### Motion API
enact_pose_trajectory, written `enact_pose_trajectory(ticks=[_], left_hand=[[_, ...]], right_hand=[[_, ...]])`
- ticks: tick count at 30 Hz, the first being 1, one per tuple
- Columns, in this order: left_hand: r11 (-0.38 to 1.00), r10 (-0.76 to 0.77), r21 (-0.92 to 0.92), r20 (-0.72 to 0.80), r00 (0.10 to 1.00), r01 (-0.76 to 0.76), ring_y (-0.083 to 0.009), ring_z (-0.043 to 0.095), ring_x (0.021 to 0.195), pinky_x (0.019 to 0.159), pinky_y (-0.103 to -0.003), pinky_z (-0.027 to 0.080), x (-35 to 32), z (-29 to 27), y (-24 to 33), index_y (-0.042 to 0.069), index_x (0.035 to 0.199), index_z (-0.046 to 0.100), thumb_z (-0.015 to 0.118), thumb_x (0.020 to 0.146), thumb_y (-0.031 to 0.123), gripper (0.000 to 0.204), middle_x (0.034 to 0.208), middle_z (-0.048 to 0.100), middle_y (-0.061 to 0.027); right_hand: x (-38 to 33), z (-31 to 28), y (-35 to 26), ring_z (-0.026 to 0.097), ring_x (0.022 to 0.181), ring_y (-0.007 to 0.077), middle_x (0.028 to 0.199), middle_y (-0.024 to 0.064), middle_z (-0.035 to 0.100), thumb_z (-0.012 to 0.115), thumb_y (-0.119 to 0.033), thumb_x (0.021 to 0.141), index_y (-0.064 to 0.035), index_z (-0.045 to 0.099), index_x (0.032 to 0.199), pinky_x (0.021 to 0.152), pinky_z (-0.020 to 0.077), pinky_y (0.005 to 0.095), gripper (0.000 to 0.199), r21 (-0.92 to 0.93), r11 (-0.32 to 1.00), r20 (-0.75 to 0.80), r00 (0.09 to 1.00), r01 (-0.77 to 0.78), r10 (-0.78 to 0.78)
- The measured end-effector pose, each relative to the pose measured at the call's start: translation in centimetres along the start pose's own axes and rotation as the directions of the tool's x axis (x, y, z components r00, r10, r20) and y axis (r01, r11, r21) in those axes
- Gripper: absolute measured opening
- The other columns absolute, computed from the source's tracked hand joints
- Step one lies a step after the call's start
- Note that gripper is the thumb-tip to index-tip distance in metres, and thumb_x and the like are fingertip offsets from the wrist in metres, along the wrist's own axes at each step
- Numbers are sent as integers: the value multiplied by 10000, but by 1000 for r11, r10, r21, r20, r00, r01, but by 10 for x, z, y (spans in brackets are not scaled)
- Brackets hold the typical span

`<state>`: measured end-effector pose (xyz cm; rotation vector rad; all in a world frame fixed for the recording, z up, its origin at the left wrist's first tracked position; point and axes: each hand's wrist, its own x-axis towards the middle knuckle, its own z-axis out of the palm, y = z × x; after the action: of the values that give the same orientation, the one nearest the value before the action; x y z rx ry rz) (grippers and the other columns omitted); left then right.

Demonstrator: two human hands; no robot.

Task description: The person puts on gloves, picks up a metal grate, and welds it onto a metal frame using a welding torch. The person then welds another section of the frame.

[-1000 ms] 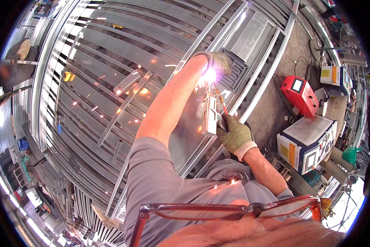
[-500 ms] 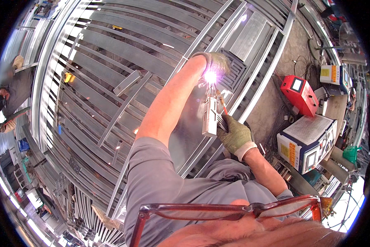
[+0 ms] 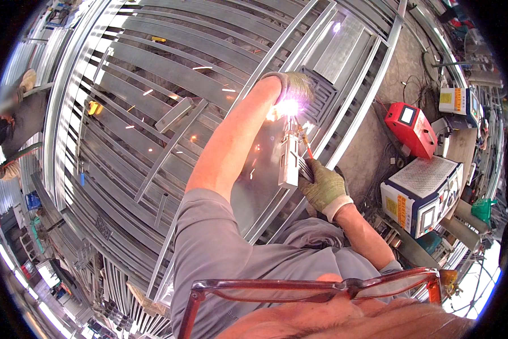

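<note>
Torch (image 3: 288,178): silver, boxy, in front of the person, tip pointing away from the body, at the bright weld spot (image 3: 288,107).
Right hand (image 3: 326,185): green glove, fingers wrapped round the rear of the torch.
Left hand (image 3: 298,87): gloved, just beyond the weld spot, by the patterned plate; glare and forearm hide the fingers, can't tell if gripping.
Patterned plate (image 3: 323,93): dark, maze-like relief, just right of the weld spot.
Grey sheet (image 3: 248,195): flat, under the left forearm and torch.
Sparks: scattered left of the left arm, over the metal bars (image 3: 169,62).
Yellow clamp (image 3: 94,107): on the bars, far left.
Red machine (image 3: 410,131): small screen, on the right, well apart from the hands.
White-and-blue machine (image 3: 420,186): nearer the person than the red one.
Green container (image 3: 482,210): right of that machine.
Co-worker (image 3: 27,121): left rim, dark clothing.
</note>
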<state>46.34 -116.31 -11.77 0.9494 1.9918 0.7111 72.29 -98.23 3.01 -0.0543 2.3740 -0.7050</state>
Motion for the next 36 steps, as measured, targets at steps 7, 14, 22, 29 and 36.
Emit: enact_pose_trajectory(ticks=[7, 14, 22, 29, 36], left_hand=[[999, -47, 30, 45, 998, 46, -298, 771, 923, 834, -416, 629, 4, 3, -6, 70, 1122, 830, 756, 947, 214, 239, 1078, 817, -125], [997, -15, 70, 31, 999, 13, -285, 771, 969, 867, -409, 629, -18, -16, 32, 71, 1164, 832, 728, 970, 222, 267, 1146, 817, -118], [948, 116, 304, -59, 991, -93, -275, 776, 892, 796, -416, 635, 1, 9, -29, 90, 1198, 846, 723, 990, 204, 267, 1099, 840, -95], [885, 167, 439, 4, 986, -152, -286, 801, 954, 832, -426, 642, 8, 0, -9, 121, 1197, 856, 757, 963, 239, 280, 1154, 847, -86], [959, -16, 284, 57, 998, -1, -308, 695, 1352, 1179, -404, 527, 29, 14, -44, 161, 1456, 736, 685, 1040, 405, 486, 1512, 707, -112]], right_hand=[[-1, -2, -4, 761, 1120, 436, 1183, 222, 798, 735, -438, 1018, -59, 691, 1371, 963, 596, 514, 520, -7, 1000, 7, 1000, -22, 22], [-3, -3, 3, 761, 1146, 422, 1208, 233, 795, 747, -427, 1005, -59, 662, 1432, 985, 594, 503, 571, -25, 999, 22, 999, -41, 41], [-2, 4, 13, 762, 1152, 418, 1223, 232, 793, 748, -436, 1001, -51, 665, 1423, 996, 591, 500, 577, -74, 997, 9, 999, 38, -37], [-6, -1, 11, 760, 1146, 426, 1206, 231, 794, 747, -437, 1002, -42, 662, 1412, 998, 589, 507, 575, -63, 998, 5, 1000, 13, -13], [-7, 4, 20, 759, 1136, 428, 1187, 231, 798, 738, -425, 999, -59, 670, 1393, 1029, 564, 508, 542, -47, 999, -7, 1000, 16, -16]])
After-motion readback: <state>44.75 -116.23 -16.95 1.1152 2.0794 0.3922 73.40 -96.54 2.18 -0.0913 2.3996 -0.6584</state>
